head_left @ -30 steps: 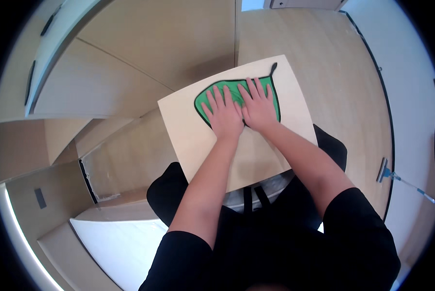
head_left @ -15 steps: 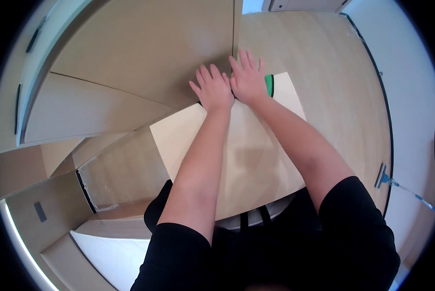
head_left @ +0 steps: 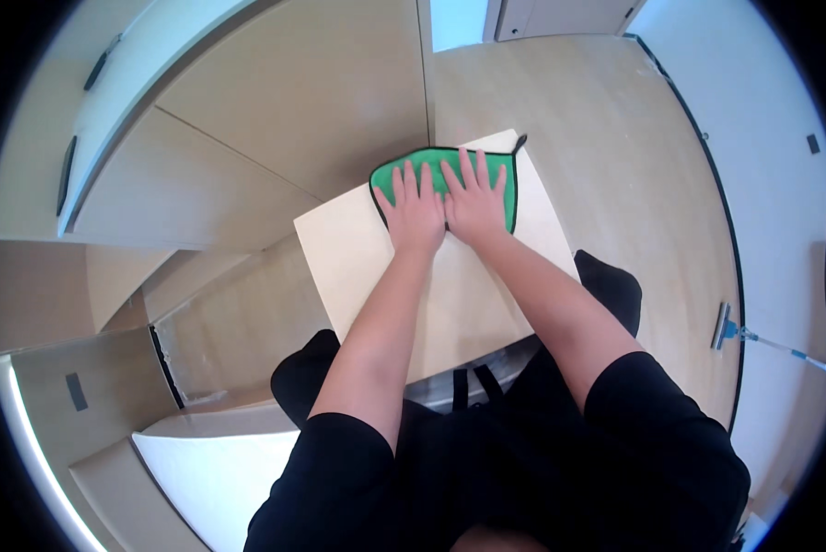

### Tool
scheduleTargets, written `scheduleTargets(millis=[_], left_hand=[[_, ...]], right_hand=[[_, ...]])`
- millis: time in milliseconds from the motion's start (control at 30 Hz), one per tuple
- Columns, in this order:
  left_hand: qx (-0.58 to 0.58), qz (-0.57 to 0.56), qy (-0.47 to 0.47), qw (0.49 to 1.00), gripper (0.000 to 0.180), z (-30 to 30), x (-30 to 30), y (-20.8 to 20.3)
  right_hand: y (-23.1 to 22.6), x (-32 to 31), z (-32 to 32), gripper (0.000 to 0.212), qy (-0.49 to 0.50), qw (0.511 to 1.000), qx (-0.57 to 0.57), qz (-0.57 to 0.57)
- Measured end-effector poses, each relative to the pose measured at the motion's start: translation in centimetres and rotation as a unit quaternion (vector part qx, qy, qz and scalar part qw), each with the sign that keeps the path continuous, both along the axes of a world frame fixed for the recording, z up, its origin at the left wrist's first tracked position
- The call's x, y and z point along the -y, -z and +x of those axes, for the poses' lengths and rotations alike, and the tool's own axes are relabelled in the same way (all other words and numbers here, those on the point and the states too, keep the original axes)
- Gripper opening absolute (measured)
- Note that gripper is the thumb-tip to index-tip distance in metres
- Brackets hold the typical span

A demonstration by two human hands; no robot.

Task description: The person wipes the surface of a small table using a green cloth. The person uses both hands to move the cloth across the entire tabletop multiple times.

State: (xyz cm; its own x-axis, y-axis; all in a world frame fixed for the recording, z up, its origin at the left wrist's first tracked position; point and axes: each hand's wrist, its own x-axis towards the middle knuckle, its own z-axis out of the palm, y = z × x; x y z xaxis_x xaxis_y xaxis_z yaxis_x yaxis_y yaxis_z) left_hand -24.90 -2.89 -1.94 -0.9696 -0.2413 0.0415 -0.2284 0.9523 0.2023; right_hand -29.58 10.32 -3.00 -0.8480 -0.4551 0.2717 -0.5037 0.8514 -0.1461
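Observation:
A green cloth [head_left: 440, 158] with a black edge lies spread on the far part of a small pale wooden tabletop [head_left: 468, 308]. A black loop sticks out from its far right corner. My left hand [head_left: 415, 210] rests flat on the left half of the cloth with the fingers spread. Beside it, my right hand [head_left: 475, 204] lies flat on the right half, fingers also apart. The two thumbs are close together near the cloth's near edge. Both forearms reach straight out over the tabletop.
Tall beige cabinet doors [head_left: 293, 101] stand just beyond the tabletop on the left. A mop [head_left: 727, 327] with a blue handle leans by the right wall. My knees flank the table. At lower left is a white-covered surface [head_left: 219, 478], perhaps a bed.
Both hands have come back toward me with the cloth, from the tabletop's far edge. Much more of the green cloth now shows, and my right knee has come into view.

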Motion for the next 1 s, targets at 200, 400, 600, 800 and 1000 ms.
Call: scheduleTargets(millis=[200, 400, 600, 800, 1000], left_hand=[[0.013, 0.016, 0.073, 0.997, 0.064, 9.0, -3.9, -0.5], [0.018, 0.036, 0.144, 0.989, 0.067, 17.0, -7.1, -0.3], [0.011, 0.041, 0.143, 0.989, 0.068, 17.7, -8.2, 0.4], [-0.008, 0.053, 0.135, 0.989, 0.066, 12.3, -8.0, 0.5], [-0.017, 0.031, 0.146, 0.989, 0.061, 1.8, -6.9, 0.6]], right_hand=[[-0.1, -5.2, 10.4, 0.063, 0.023, 0.999, 0.037, -0.015], [-0.4, -9.4, 19.4, 0.065, 0.049, 0.996, 0.075, -0.019], [-0.5, -10.4, 20.1, 0.066, 0.037, 0.995, 0.094, -0.002], [-0.6, -9.8, 15.0, 0.063, 0.053, 0.996, 0.063, -0.039], [0.4, -8.4, 5.4, 0.063, 0.095, 0.993, 0.053, -0.040]])
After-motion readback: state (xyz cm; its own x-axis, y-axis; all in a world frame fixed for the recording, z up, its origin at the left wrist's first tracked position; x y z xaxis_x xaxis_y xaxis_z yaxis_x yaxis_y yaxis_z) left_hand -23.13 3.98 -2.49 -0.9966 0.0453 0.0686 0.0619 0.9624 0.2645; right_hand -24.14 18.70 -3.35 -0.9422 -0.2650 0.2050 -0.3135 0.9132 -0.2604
